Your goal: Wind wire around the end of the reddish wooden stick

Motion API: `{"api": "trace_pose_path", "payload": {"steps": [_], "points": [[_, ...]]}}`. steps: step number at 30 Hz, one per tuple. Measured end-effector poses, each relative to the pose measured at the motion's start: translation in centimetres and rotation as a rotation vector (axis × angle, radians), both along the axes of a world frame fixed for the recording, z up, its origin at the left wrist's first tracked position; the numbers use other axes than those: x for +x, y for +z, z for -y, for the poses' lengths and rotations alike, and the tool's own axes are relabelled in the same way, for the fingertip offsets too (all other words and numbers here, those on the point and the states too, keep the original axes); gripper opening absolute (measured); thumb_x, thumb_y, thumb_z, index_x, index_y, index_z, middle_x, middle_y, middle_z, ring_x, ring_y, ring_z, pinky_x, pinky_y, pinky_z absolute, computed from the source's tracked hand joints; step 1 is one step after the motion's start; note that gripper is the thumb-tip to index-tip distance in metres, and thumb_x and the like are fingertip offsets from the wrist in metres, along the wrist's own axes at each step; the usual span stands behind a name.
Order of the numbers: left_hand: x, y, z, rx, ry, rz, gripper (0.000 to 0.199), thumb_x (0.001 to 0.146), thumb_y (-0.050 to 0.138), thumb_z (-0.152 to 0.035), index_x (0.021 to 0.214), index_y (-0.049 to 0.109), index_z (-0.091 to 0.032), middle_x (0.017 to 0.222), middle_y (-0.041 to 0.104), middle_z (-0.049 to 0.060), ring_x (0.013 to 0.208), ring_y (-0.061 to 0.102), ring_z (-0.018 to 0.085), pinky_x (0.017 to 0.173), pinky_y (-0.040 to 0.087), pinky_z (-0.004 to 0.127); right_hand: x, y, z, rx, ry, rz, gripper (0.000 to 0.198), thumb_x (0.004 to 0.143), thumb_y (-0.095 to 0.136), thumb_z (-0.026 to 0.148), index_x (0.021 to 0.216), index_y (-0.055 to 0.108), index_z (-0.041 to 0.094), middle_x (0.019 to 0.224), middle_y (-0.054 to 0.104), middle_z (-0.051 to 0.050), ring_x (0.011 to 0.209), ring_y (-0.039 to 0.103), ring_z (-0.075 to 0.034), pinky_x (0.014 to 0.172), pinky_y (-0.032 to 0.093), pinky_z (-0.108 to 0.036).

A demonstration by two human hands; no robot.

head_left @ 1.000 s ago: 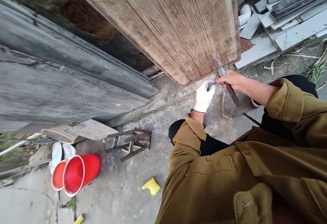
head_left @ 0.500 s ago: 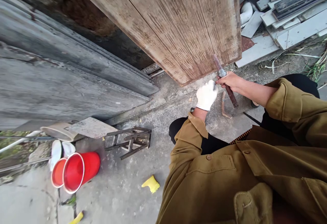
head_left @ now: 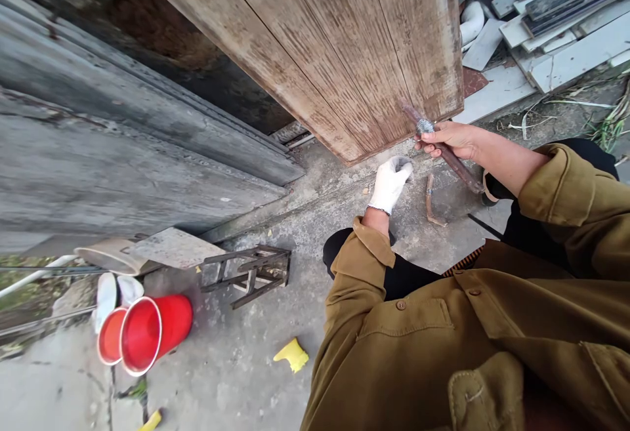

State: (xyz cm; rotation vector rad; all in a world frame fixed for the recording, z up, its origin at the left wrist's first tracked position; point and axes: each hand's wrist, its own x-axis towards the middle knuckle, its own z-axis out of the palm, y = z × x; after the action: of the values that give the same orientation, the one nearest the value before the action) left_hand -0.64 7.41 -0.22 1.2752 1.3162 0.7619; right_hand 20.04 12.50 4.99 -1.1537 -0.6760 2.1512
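Observation:
My right hand (head_left: 450,139), bare, is closed around a long brown stick-like tool (head_left: 460,167) with silvery wire wound about its middle. Its upper end is blurred in front of the lower part of a wooden plank panel (head_left: 344,57). Left of it, my left hand (head_left: 388,184) wears a white knit glove, fingers curled and thumb bent toward them. Whether something small sits in those fingers is hidden. The two hands are apart. A bent brown piece (head_left: 430,201) with a wire band lies on the concrete below them.
Weathered boards (head_left: 123,149) stand at the left. Red buckets (head_left: 172,319) lie on their sides near a small wooden stool (head_left: 251,273). A yellow scrap (head_left: 292,354) is on the ground. Stacked tiles and planks (head_left: 556,37) fill the upper right.
My right hand has shifted right with the tool, whose lower end has swung right and up. My left hand has moved slightly left, away from the right hand.

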Motion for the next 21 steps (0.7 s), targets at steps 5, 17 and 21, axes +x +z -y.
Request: {"api": "trace_pose_path", "payload": {"steps": [5, 17, 21], "points": [[-0.1, 1.0, 0.1, 0.006, 0.009, -0.122, 0.01, 0.083, 0.065, -0.02, 0.092, 0.068, -0.016, 0.068, 0.069, 0.002, 0.063, 0.06, 0.014, 0.067, 0.052, 0.028, 0.8, 0.9, -0.2, 0.072, 0.005, 0.052, 0.014, 0.09, 0.073, 0.019, 0.085, 0.062, 0.013, 0.088, 0.071, -0.012, 0.063, 0.052, -0.01, 0.05, 0.042, -0.021], [-0.4, 1.4, 0.4, 0.046, -0.116, -0.215, 0.02, 0.081, 0.056, -0.019, 0.096, 0.069, -0.015, 0.068, 0.068, -0.002, 0.06, 0.063, 0.014, 0.065, 0.051, 0.026, 0.7, 1.0, 0.0, 0.573, 0.209, 0.866, 0.018, 0.09, 0.063, 0.018, 0.076, 0.053, 0.018, 0.06, 0.05, 0.001, 0.06, 0.046, -0.012, 0.062, 0.033, -0.026], [-0.2, 0.4, 0.2, 0.023, -0.069, -0.207, 0.016, 0.081, 0.061, -0.017, 0.093, 0.072, -0.018, 0.067, 0.071, 0.002, 0.063, 0.065, 0.017, 0.07, 0.054, 0.032, 0.9, 0.0, -0.3, 0.768, 0.283, 1.025, 0.007, 0.092, 0.061, 0.022, 0.092, 0.061, 0.015, 0.076, 0.06, -0.003, 0.075, 0.053, -0.017, 0.07, 0.036, -0.027]]}}
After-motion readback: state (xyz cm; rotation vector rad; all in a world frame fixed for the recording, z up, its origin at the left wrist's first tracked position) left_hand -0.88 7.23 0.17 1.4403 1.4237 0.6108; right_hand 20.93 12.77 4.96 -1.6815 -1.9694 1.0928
